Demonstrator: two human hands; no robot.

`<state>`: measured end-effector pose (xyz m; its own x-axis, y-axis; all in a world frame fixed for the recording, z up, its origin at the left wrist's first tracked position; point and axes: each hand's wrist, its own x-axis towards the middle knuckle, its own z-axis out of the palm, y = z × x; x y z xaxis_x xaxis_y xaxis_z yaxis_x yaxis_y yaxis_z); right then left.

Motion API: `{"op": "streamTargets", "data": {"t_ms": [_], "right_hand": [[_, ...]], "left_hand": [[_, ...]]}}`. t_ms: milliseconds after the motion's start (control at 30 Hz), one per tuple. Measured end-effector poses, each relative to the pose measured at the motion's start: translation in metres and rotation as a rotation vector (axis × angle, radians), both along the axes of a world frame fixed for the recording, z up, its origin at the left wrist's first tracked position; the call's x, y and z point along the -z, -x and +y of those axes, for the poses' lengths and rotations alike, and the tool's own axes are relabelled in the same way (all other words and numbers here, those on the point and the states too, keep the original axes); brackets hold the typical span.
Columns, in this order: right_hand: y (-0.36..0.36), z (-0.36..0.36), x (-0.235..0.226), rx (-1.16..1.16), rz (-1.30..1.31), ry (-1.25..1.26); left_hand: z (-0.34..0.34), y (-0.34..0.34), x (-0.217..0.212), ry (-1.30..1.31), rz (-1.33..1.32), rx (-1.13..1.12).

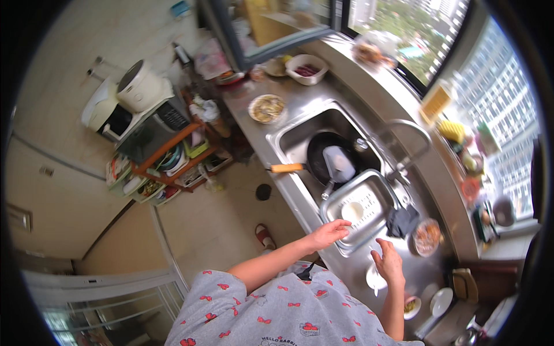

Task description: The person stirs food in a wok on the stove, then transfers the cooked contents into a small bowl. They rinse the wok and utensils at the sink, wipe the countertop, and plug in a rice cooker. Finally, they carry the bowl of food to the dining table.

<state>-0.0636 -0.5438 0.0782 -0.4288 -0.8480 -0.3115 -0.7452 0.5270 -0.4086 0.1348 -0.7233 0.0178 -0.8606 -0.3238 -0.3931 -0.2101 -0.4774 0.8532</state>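
Metal tray (372,210): silver, rect., w/ perf. btm.

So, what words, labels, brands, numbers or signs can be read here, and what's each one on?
Grey short-sleeved shirt with red prints: dark lettering across the front, near the picture's lower edge; I won't copy it out.
Microwave oven: small pale marks on its dark control panel, too small and blurred to read.
I can make out no other readable text.
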Motion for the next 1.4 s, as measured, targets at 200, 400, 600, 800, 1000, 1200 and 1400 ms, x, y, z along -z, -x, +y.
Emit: {"op": "streamTargets", "data": {"t_ms": [200,400,600,800,1000,1200,1400], "right_hand": [[-0.098,-0.175,-0.008,-0.239,-0.391,0.14],[-0.218,-0.326,-0.011,-0.664,-0.225,0.049],[-0.296,-0.49,-0.044,-0.776,-0.135,0.287],[-0.359,-0.685,-0.09,-0.682,-0.266,0.723],[-0.367,-0.939,-0.108,-0.574,-0.399,0.99],[-0.396,-1.153,-0.133,-0.251,-0.214,0.811],[-0.378,-1.263,-0.166,-0.077,0.103,0.768]], "left_hand": [[-0.122,-0.212,-0.004,-0.571,0.122,-0.155],[-0.044,-0.513,0.222,-1.206,-0.098,-0.538],[-0.002,-0.604,0.233,0.268,-1.131,0.083],[-0.103,-0.557,0.179,-0.038,-0.623,-0.487],[-0.262,-0.553,0.134,0.494,-0.955,-0.772],[-0.382,-0.556,0.056,0.575,-1.006,-1.154],[-0.434,-0.538,0.031,0.52,-0.893,-1.33]]}}
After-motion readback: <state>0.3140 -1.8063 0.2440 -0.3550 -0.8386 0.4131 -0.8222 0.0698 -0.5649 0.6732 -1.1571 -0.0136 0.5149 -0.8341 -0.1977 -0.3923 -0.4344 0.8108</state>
